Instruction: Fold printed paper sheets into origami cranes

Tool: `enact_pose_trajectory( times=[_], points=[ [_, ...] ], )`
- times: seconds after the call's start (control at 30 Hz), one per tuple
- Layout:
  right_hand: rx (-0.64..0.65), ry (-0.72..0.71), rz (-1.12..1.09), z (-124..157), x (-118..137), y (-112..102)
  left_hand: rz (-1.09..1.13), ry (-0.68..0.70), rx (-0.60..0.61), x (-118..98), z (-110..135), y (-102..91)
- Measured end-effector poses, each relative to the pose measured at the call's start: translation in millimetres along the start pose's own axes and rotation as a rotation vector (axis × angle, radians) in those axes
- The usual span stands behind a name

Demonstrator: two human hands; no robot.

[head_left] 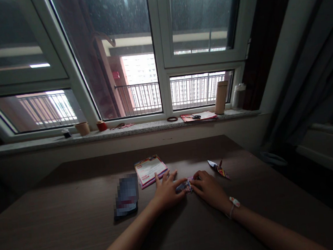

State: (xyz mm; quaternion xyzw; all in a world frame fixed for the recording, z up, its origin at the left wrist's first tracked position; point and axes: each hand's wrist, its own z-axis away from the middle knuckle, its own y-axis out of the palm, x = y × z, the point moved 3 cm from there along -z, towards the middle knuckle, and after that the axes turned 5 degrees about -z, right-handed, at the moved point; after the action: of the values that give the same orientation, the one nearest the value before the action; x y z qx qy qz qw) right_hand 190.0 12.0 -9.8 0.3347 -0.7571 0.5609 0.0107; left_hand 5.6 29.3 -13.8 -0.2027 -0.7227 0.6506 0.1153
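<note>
Between my two hands a small piece of folded colourful paper (188, 186) lies on the table. My left hand (168, 189) holds its left side with thumb and index finger, while the other fingers spread toward a stack of printed sheets (150, 170). The fingertips of my right hand (208, 185) press together on the paper's right side. A light bracelet (234, 202) circles my right wrist. Just beyond the right hand stands another folded paper piece (222, 171), dark and multicoloured with pointed ends. Fingers partly hide the folds of the held paper.
Left of the sheets lies a dark, phone-like device (126, 196), its surface pixelated. The brown table (60, 212) ends below a windowsill (143, 127). On the sill are a paper cup (82, 128), a red container (101, 126), scissors (195, 117) on papers, and a tan bottle (221, 97).
</note>
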Motion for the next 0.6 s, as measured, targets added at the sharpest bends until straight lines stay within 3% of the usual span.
enact_pose_trajectory(
  times=[0.6],
  points=[
    [0.011, 0.002, -0.028, 0.5, 1.2, -0.9, -0.018, -0.009, -0.021, -0.1, 1.9, 4.7]
  ],
)
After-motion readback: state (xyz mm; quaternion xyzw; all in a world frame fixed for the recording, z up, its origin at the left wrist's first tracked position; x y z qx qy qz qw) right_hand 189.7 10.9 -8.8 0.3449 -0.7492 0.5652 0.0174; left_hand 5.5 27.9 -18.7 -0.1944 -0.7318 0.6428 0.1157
